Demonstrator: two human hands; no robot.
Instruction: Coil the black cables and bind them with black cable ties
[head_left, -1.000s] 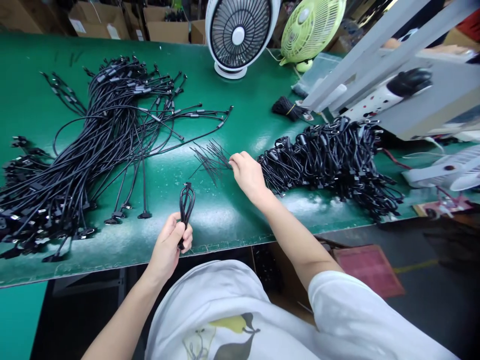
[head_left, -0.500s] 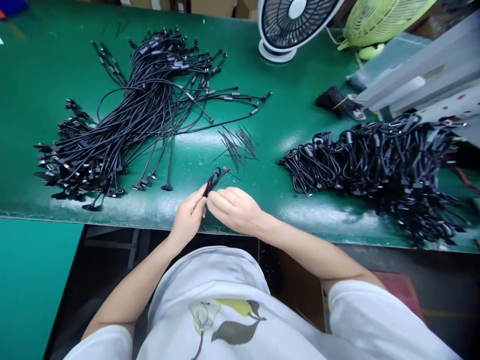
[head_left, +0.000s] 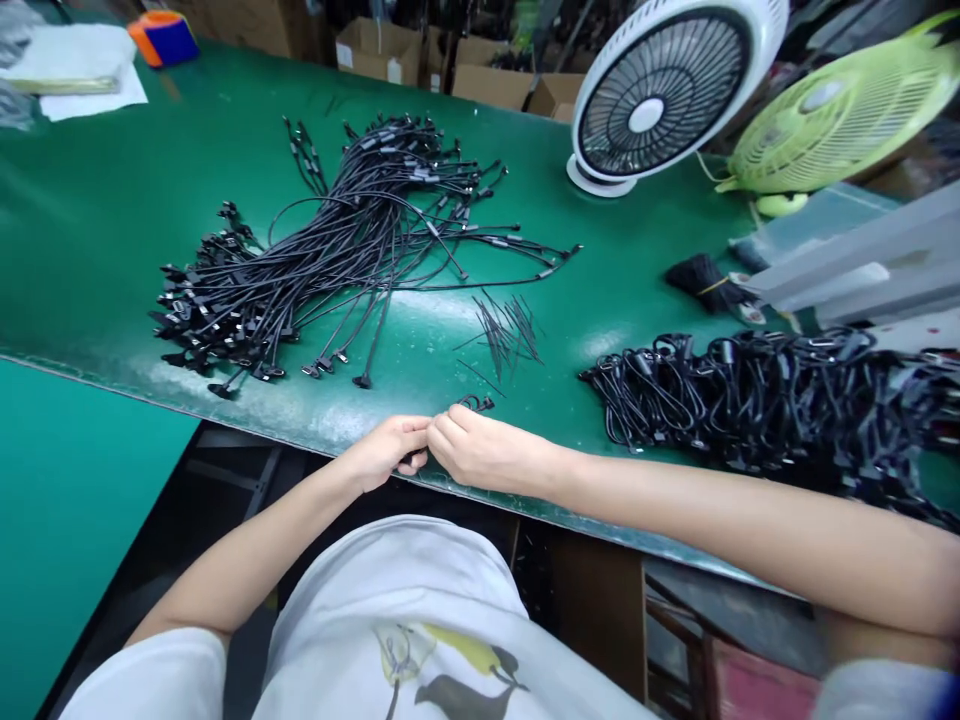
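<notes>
While left hand [head_left: 394,450] and right hand [head_left: 469,447] pinch looped cable [head_left: 484,404] near bench edge [head_left: 289,428], decent gap, wire ties [head_left: 501,335] to cable bundles [head_left: 727,400], fans [head_left: 646,115] behind

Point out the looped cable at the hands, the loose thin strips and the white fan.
Looped cable [head_left: 487,404]: head view, on its exposed end.
Loose thin strips [head_left: 501,332]: head view, middle of the scatter.
White fan [head_left: 646,115]: head view, on the hub.
</notes>
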